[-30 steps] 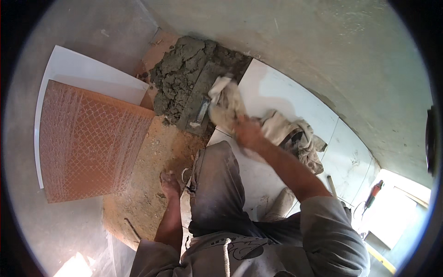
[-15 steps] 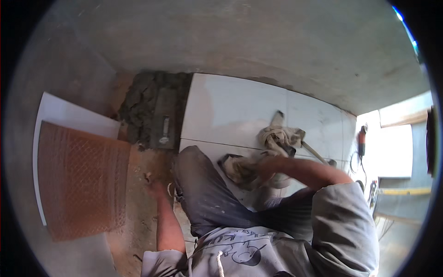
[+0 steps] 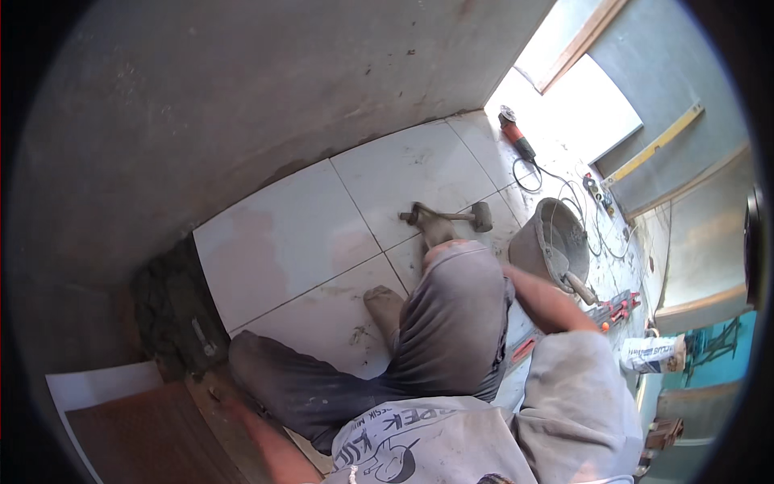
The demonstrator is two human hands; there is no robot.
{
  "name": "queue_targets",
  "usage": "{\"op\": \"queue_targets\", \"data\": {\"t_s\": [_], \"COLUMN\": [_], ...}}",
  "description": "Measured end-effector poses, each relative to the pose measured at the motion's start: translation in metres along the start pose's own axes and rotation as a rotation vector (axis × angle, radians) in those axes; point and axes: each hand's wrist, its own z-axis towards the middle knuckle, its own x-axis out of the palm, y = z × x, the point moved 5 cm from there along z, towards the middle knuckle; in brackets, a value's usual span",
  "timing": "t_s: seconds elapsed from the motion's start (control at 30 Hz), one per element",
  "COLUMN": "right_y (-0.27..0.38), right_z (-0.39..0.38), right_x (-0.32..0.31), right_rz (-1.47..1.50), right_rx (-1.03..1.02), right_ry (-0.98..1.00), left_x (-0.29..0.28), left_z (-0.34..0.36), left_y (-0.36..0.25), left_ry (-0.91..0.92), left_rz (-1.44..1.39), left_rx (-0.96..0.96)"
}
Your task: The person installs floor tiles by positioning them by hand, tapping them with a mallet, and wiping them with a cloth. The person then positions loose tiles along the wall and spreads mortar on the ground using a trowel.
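My left hand (image 3: pixel 230 406) is low at the left, smeared by motion, over bare floor beside my left knee. How its fingers lie cannot be made out. My right forearm (image 3: pixel 552 300) reaches behind my raised right knee, which hides that hand. A mallet (image 3: pixel 481 216) lies on the white floor tiles (image 3: pixel 278 242), its handle passing behind a dirty, sock-like grey covering (image 3: pixel 439 231) at the end of my leg. Left of the tiles is dark wet mortar (image 3: pixel 165 302), with a trowel-like tool with a metal handle (image 3: pixel 203 337) lying on it.
A bucket (image 3: pixel 542 242) with a trowel inside stands at the right. Beyond it lie an orange angle grinder (image 3: pixel 516 133), cords and a yellow level (image 3: pixel 655 145). A red-and-grey tool (image 3: pixel 617 310) lies nearer. A brown-backed tile (image 3: pixel 153 436) leans at the lower left, beneath the wall (image 3: pixel 242 97).
My view has swung right, bringing the bucket and more tools into sight. My right hand, earlier on a dirty cloth over the tiles, has gone behind my knee, and that cloth no longer shows clearly.
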Motion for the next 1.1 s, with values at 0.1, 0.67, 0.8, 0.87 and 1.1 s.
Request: {"op": "queue_targets", "data": {"t_s": [0.1,0.67,0.8,0.87,1.1], "right_y": [0.041,0.012,0.021,0.022,0.070], "right_z": [-0.015,0.019,0.027,0.027,-0.028], "right_x": [0.054,0.114,0.124,0.117,-0.031], "right_rz": [0.078,0.536,0.504,0.524,0.615], "right_rx": [0.012,0.221,0.280,0.327,0.211], "right_ry": [0.087,0.239,0.183,0.149,-0.030], "left_x": [-0.025,-0.076,-0.045,-0.048,-0.152], "left_z": [0.058,-0.138,-0.162,-0.189,-0.281], "left_y": [0.011,-0.271,-0.311,-0.326,-0.378], "left_ry": [-0.098,0.303,0.401,0.455,0.917], "left_rz": [-0.350,-0.704,-0.452,-0.341,-0.102], "left_rx": [0.393,0.479,0.650,0.696,0.832]}}
